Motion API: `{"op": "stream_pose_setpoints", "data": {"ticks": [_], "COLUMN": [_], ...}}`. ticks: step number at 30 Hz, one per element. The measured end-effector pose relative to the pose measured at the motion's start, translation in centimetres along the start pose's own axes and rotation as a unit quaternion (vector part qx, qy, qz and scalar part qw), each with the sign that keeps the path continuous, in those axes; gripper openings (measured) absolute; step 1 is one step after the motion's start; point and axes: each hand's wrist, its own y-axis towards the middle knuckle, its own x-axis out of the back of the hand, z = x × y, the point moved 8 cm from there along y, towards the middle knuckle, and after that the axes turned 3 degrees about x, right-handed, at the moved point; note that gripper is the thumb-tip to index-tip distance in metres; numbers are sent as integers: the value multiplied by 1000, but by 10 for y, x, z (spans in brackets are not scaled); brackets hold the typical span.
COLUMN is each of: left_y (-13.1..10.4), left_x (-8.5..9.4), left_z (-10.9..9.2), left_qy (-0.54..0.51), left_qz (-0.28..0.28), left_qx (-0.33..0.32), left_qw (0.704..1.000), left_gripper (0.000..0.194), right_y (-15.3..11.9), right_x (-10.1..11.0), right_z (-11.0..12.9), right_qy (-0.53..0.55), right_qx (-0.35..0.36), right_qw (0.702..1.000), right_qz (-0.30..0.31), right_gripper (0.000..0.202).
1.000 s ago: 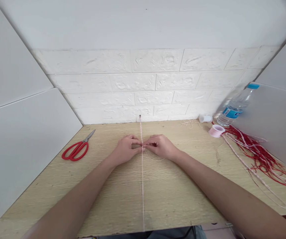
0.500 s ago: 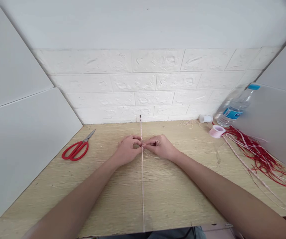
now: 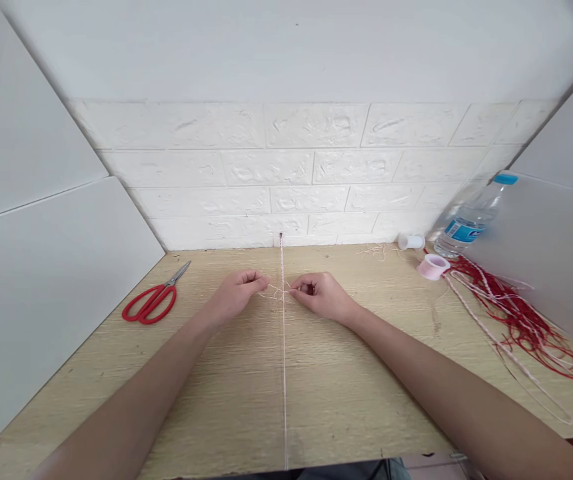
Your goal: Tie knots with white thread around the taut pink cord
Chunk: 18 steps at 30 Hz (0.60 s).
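A taut pale pink cord (image 3: 284,373) runs from a fixing point at the foot of the wall down to the table's front edge. Its upper stretch is a knotted or braided length (image 3: 282,263) in pink and darker tones. Left of the cord, my left hand (image 3: 239,293) pinches one end of a thin thread (image 3: 274,297). My right hand (image 3: 324,295), close on the cord's other side, pinches the thread too. Loose loops of thread cross the cord between my fingertips, just below the braided part.
Red-handled scissors (image 3: 154,300) lie at the left. On the right are a pink thread spool (image 3: 433,267), a white spool (image 3: 411,241), a water bottle (image 3: 466,223) leaning by the panel, and a heap of red cords (image 3: 531,320). A brick-patterned wall (image 3: 291,167) closes the back.
My left hand has moved left, away from the cord, drawing thread out with it. My right hand has stayed nearly in place, and loops now show between the hands.
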Motion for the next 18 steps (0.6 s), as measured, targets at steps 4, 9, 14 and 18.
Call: {"op": "stream_pose_setpoints", "data": {"ticks": [4, 9, 14, 18], "left_y": [-1, -10, -18, -17], "left_x": [5, 6, -8, -14], "left_z": [-3, -21, -33, -26], "left_qy": [-78, -215, -217, -171], "left_qz": [-20, 8, 108, 116], "left_qx": [4, -15, -24, 8], "left_qw": [997, 976, 970, 978], "left_gripper": [34, 37, 46, 50], "right_y": [0, -1, -4, -4], "right_x": [-1, -2, -7, -3], "right_z": [-1, 2, 10, 21], "right_qy": [7, 10, 7, 15], "right_qx": [-9, -7, 25, 70], "right_qw": [1000, 1000, 997, 996], "right_qz": [5, 24, 75, 57], "right_gripper": [20, 15, 16, 15]}}
